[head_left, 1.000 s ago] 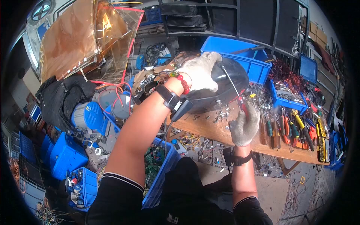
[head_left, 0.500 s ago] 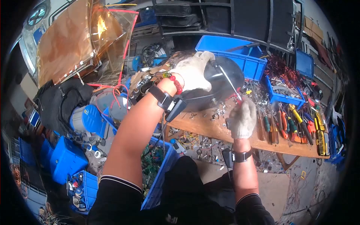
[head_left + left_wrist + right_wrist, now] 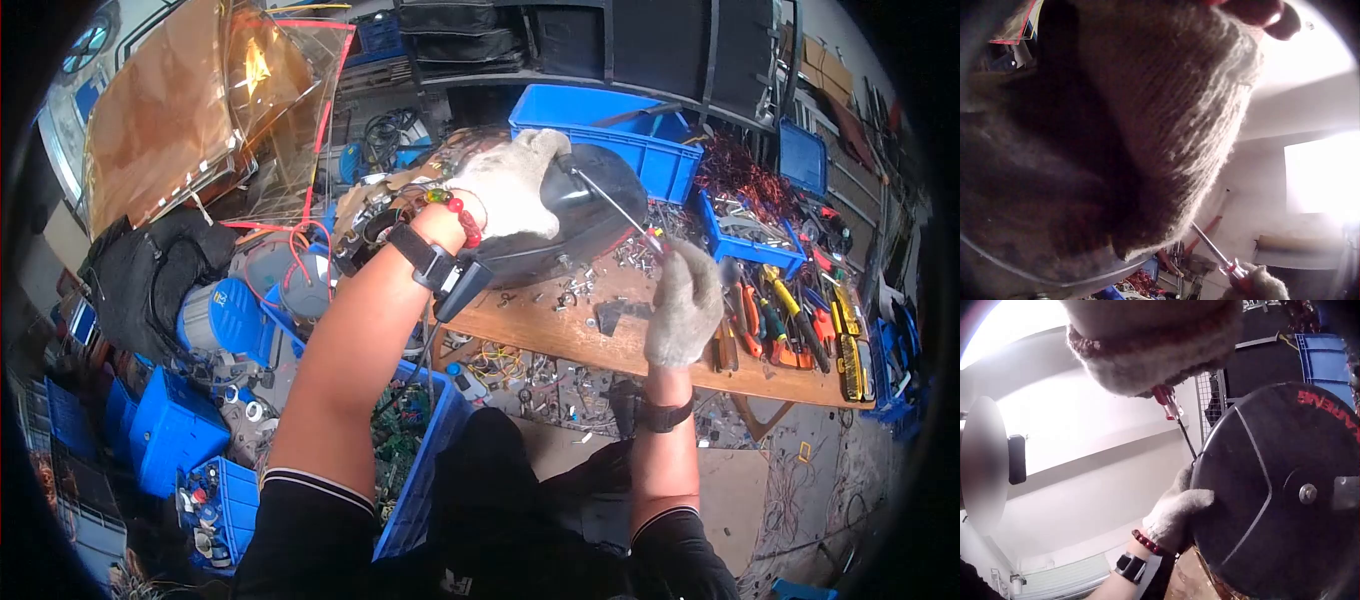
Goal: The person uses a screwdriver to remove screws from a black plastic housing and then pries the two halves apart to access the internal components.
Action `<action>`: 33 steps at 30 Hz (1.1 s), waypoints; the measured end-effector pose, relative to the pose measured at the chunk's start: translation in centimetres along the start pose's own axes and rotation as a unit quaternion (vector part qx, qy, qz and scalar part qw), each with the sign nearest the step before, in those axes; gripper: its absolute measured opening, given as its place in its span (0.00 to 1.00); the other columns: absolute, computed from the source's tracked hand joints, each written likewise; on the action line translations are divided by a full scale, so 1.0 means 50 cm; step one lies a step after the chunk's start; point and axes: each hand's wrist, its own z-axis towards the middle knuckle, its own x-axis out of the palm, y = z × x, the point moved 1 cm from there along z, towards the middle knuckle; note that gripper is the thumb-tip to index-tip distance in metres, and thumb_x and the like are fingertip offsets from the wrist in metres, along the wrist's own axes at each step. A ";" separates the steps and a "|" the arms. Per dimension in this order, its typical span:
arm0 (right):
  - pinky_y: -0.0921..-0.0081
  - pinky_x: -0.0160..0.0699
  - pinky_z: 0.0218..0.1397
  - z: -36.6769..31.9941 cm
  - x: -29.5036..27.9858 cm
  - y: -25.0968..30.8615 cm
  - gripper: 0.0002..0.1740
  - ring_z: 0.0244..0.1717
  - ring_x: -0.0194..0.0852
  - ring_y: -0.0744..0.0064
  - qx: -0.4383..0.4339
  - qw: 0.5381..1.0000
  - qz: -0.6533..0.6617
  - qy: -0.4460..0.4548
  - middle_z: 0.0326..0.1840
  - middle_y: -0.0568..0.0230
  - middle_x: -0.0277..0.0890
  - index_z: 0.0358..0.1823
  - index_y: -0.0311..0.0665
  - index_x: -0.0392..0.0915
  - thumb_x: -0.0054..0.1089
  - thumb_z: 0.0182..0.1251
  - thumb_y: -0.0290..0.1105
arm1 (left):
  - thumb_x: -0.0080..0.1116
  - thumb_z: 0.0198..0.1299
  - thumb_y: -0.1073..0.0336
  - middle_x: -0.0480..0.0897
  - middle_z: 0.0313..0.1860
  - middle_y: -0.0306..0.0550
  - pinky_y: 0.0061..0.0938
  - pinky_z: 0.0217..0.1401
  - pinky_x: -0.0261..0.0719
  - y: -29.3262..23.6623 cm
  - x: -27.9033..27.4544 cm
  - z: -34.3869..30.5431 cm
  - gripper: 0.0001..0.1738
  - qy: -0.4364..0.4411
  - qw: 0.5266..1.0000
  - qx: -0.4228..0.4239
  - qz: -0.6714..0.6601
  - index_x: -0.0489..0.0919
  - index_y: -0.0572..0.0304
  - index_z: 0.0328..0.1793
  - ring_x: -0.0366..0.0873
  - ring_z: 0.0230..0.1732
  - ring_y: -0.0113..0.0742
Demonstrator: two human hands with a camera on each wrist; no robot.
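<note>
A round black casing (image 3: 600, 195) stands on the wooden table (image 3: 560, 335); in the right wrist view the casing (image 3: 1254, 506) shows red lettering and a central bolt. My gloved left hand (image 3: 510, 190) grips its rim, thumb on the near face in the right wrist view. My gloved right hand (image 3: 686, 305) curls round the red handle of a long screwdriver (image 3: 612, 202). The shaft slants up and left to the casing's top edge, close to my left fingers. Whether the tip sits on a screw cannot be told.
Pliers and screwdrivers (image 3: 790, 320) lie along the table's right side. Behind the casing stands a blue crate (image 3: 650, 160), with a smaller blue tray (image 3: 750, 240) of metal parts to its right. Small screws (image 3: 570, 290) and a dark flat piece (image 3: 622, 316) lie near the casing.
My right hand has moved right, and the screwdriver shaft lies at a flatter slant. My left hand keeps its hold on the casing. The head view has shifted slightly.
</note>
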 end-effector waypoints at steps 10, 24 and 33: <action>0.78 0.53 0.22 0.125 0.022 -0.104 0.14 0.18 0.55 0.81 0.246 0.862 0.386 0.218 0.24 0.73 0.66 0.55 0.35 0.80 0.56 0.81 0.38 | 0.75 0.38 0.55 0.76 0.69 0.59 0.41 0.75 0.73 0.000 0.003 -0.005 0.48 0.002 1.000 0.027 -0.010 0.72 0.57 0.72 0.75 0.70 0.57; 0.84 0.64 0.27 0.042 -0.025 -0.003 0.07 0.25 0.66 0.88 -0.019 0.993 0.111 -0.021 0.32 0.72 0.78 0.48 0.34 0.84 0.65 0.74 0.28 | 0.76 0.38 0.57 0.78 0.65 0.57 0.40 0.73 0.75 0.009 0.007 0.001 0.47 -0.006 0.999 0.030 -0.022 0.72 0.57 0.70 0.76 0.68 0.55; 0.83 0.67 0.30 -0.030 0.020 -0.028 0.10 0.29 0.69 0.85 -0.012 0.995 0.090 -0.028 0.35 0.70 0.78 0.54 0.35 0.82 0.60 0.80 0.32 | 0.75 0.39 0.57 0.78 0.65 0.58 0.42 0.73 0.75 0.003 -0.002 -0.004 0.47 0.010 0.999 0.020 -0.025 0.72 0.56 0.71 0.76 0.68 0.56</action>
